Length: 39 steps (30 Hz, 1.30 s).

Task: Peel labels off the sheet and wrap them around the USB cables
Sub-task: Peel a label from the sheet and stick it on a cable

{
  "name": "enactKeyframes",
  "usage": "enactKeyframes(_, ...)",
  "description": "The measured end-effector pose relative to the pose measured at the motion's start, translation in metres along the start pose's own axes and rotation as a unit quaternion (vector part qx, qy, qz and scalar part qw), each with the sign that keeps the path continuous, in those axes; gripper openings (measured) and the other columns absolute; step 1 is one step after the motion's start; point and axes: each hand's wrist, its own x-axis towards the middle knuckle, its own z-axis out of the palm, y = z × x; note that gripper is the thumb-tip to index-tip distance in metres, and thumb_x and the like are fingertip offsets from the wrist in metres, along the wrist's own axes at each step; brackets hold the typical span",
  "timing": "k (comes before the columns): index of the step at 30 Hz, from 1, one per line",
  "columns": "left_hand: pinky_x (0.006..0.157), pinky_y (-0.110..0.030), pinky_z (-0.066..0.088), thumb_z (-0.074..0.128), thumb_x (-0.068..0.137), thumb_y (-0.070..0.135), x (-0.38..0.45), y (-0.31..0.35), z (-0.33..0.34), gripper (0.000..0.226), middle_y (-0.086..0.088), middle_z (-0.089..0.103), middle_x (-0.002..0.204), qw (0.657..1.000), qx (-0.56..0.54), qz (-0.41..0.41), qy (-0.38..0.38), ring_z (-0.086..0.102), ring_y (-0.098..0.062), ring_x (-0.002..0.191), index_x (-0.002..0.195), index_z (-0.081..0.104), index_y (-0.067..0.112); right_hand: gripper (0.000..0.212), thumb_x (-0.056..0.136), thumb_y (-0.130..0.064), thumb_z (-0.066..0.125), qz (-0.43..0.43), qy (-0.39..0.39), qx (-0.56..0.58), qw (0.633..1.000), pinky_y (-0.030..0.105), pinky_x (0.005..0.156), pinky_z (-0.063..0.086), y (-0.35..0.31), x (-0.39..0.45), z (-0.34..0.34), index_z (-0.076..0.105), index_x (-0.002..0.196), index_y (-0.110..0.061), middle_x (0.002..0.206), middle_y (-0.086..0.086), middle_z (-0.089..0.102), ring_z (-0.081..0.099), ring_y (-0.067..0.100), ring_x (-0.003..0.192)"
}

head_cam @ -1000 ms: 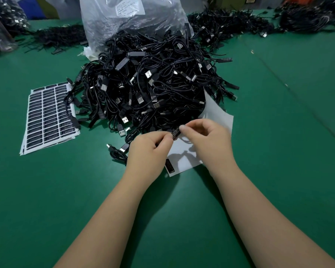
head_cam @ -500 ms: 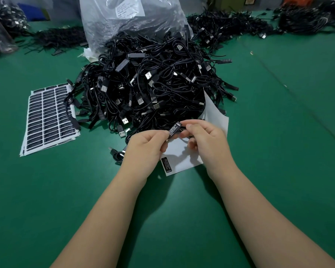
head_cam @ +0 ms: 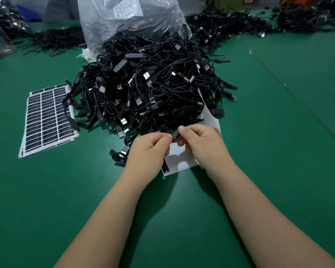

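**Label pinched between both sets of fingers, cable not yet clearly under it**

Right now I have one black label (head_cam: 175,134) held up off the tabletop (head_cam: 278,151), pinched between my two hands. My left hand (head_cam: 151,149) has its fingers (head_cam: 165,139) curled in, nipping the label's lower-left end; my right hand (head_cam: 201,142) has thumb and forefinger closed on the upper-right end. So the label's long axis runs slantwise from my left fingertips up to my right ones, printed face toward me.

The nearly stripped white backing sheet (head_cam: 184,159) lies directly beneath my fingers, with one label left (head_cam: 165,167) at its near-left corner, just below my left hand. The big heap of black USB cables (head_cam: 153,89) starts just beyond my fingertips, its nearest loops touching the sheet's far edge. I cannot tell whether a cable strand already runs between my fingers behind the label; it's too dark and tangled there.

As I judge it, the wrap turns on getting a cable to lie crosswise to that slanted label, and both hands are about equally near the heap's front edge. A loose cable end (head_cam: 118,156) sits just left of my left hand, the closest single one. The full sheets of labels (head_cam: 46,117) are well off to the left of my left fingers, partly under stray cables. The clear plastic bag (head_cam: 128,18) stands beyond the heap.
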Motion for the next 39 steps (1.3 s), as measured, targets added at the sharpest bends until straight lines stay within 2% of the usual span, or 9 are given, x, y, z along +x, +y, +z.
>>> enactKeyframes(3,0.044,-0.017,0.028,0.051,0.093,0.018,0.001,0.001,-0.001,0.038,0.005,0.040,0.050,1.000,-0.015,-0.011,-0.006,0.031,-0.008,0.045,0.060,0.050,0.000,0.033,0.092,-0.028,0.052,0.034,0.010,0.063,0.997,0.014,0.049,0.039,0.000,0.001,0.002,0.068,0.067,-0.015,0.059,-0.005,0.064,0.048,0.004,0.048)
enactKeyframes(6,0.048,-0.019,0.029,0.051,0.093,0.020,0.001,0.003,-0.003,0.038,0.008,0.039,0.047,0.999,-0.018,-0.028,-0.022,0.032,-0.008,0.046,0.060,0.055,0.001,0.038,0.094,-0.032,0.052,0.030,0.002,0.084,0.996,0.013,0.049,0.039,-0.002,0.000,0.003,0.067,0.062,-0.019,0.058,-0.006,0.064,0.049,0.004,0.049)
enactKeyframes(9,0.048,-0.014,0.032,0.049,0.095,0.020,0.000,0.007,-0.005,0.044,0.010,0.041,0.045,0.996,-0.052,-0.052,-0.046,0.034,-0.006,0.045,0.055,0.068,0.021,0.027,0.093,-0.026,0.054,0.013,-0.012,0.103,0.995,0.012,0.051,0.039,-0.003,-0.002,0.002,0.069,0.072,-0.017,0.061,-0.009,0.064,0.052,0.001,0.054)
enactKeyframes(11,0.047,-0.012,0.032,0.049,0.095,0.019,0.000,0.009,-0.006,0.045,0.009,0.041,0.045,0.994,-0.074,-0.061,-0.055,0.034,-0.007,0.046,0.056,0.070,0.025,0.021,0.092,-0.017,0.055,0.007,-0.031,0.125,0.992,0.013,0.052,0.040,-0.003,-0.001,0.000,0.070,0.079,-0.022,0.062,-0.009,0.064,0.052,0.003,0.057)
enactKeyframes(19,0.059,-0.021,0.037,0.048,0.096,0.023,0.000,0.009,-0.008,0.042,0.009,0.042,0.046,0.992,-0.074,-0.078,-0.059,0.036,-0.010,0.049,0.061,0.071,0.025,0.019,0.093,-0.011,0.055,0.007,-0.090,0.169,0.982,0.016,0.053,0.041,0.001,0.001,-0.005,0.070,0.087,-0.021,0.070,0.002,0.064,0.047,0.009,0.054)
enactKeyframes(23,0.065,-0.028,0.038,0.049,0.096,0.025,0.000,0.010,-0.008,0.039,0.008,0.043,0.048,0.993,-0.073,-0.077,-0.053,0.036,-0.011,0.048,0.063,0.070,0.022,0.015,0.093,-0.010,0.056,0.009,-0.102,0.172,0.980,0.015,0.052,0.042,0.003,0.003,-0.006,0.068,0.089,-0.018,0.068,-0.002,0.064,0.048,0.007,0.052)
enactKeyframes(30,0.047,-0.017,0.033,0.056,0.093,0.030,-0.001,0.009,-0.004,0.035,0.006,0.042,0.050,0.997,-0.050,-0.059,-0.020,0.036,-0.009,0.047,0.060,0.069,0.026,0.014,0.093,-0.008,0.056,0.000,-0.103,0.167,0.981,0.016,0.053,0.043,0.004,0.001,-0.005,0.066,0.095,-0.018,0.067,-0.005,0.064,0.049,0.006,0.053)
enactKeyframes(36,0.048,-0.014,0.036,0.055,0.091,0.023,-0.001,0.007,-0.007,0.027,0.008,0.047,0.053,0.995,-0.066,-0.065,-0.048,0.039,-0.006,0.049,0.072,0.072,0.014,0.014,0.092,-0.007,0.056,0.012,-0.093,0.167,0.981,0.015,0.051,0.043,0.004,0.003,-0.005,0.066,0.089,-0.015,0.062,-0.005,0.063,0.050,0.007,0.051)
enactKeyframes(39,0.053,-0.020,0.037,0.062,0.086,0.025,-0.001,0.005,-0.007,0.019,0.011,0.048,0.051,0.997,-0.038,-0.050,-0.043,0.040,-0.006,0.050,0.072,0.071,0.017,0.015,0.092,-0.005,0.055,-0.002,-0.086,0.159,0.983,0.015,0.052,0.044,0.004,0.003,-0.004,0.066,0.087,-0.015,0.061,-0.006,0.062,0.051,0.005,0.051)
